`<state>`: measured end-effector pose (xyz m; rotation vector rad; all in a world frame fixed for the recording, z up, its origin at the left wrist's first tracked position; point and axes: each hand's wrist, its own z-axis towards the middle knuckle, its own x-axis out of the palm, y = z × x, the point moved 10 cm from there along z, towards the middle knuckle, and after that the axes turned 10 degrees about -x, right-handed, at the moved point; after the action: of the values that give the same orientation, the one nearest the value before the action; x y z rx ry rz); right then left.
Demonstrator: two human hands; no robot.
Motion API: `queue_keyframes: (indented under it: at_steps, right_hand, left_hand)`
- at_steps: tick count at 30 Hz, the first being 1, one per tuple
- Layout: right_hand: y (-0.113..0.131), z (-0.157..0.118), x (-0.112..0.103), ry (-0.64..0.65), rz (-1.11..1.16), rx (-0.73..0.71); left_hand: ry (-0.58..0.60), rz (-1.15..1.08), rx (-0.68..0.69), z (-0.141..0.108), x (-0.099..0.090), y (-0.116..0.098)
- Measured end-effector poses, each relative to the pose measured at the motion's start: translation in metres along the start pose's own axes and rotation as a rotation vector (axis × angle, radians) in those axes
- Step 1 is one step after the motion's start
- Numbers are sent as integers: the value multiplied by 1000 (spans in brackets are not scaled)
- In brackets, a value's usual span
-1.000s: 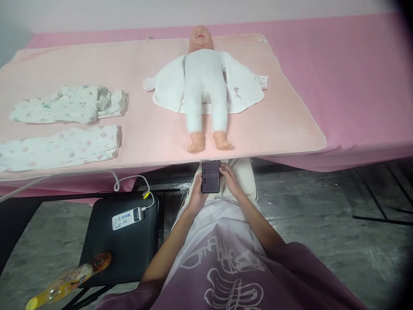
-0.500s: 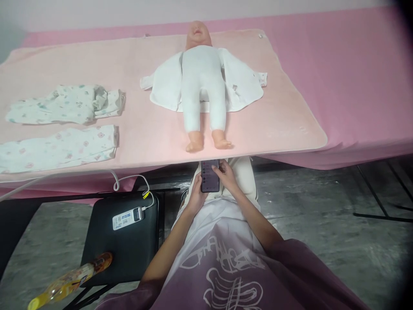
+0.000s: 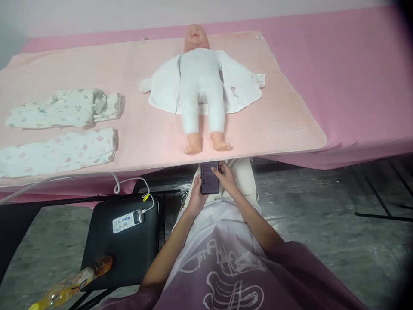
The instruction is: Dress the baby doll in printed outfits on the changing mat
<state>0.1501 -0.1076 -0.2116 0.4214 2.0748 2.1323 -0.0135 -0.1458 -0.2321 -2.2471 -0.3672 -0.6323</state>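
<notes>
A dark phone (image 3: 209, 183) with a list on its lit screen lies in my lap below the table edge. My left hand (image 3: 196, 198) is wrapped round its left side. At its right edge is my right hand (image 3: 225, 175), fingers bent round the phone and thumb over the screen. Beyond them, on a pink mat (image 3: 135, 142), a baby doll (image 3: 201, 77) lies face up, feet toward me. Its white bodysuit is on, and an open white jacket (image 3: 241, 88) spreads out on both sides of it.
Two patterned garments, one upper (image 3: 74, 107) and one lower (image 3: 61, 150), lie at the left of the mat. A black stool (image 3: 129, 258) beside me carries a white power bank (image 3: 124, 222) with a cable (image 3: 146, 183) and a bottle (image 3: 71, 284).
The view has shifted slightly, so the doll and garments appear a little lower. My right thumb has moved slightly on the phone screen; both hands stay on the phone.
</notes>
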Motion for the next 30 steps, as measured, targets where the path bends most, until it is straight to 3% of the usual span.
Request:
queue_keyframes:
  at_steps: [6, 14, 30]
  right_hand:
    - [0, 0, 0, 33, 19, -10]
    - [3, -10, 3, 212, 24, -29]
    - [2, -25, 0, 332, 46, -13]
  left_hand:
    - [10, 1, 0, -1, 3, -1]
    - [17, 19, 9, 0, 1, -1]
    - [56, -17, 11, -4, 11, -6]
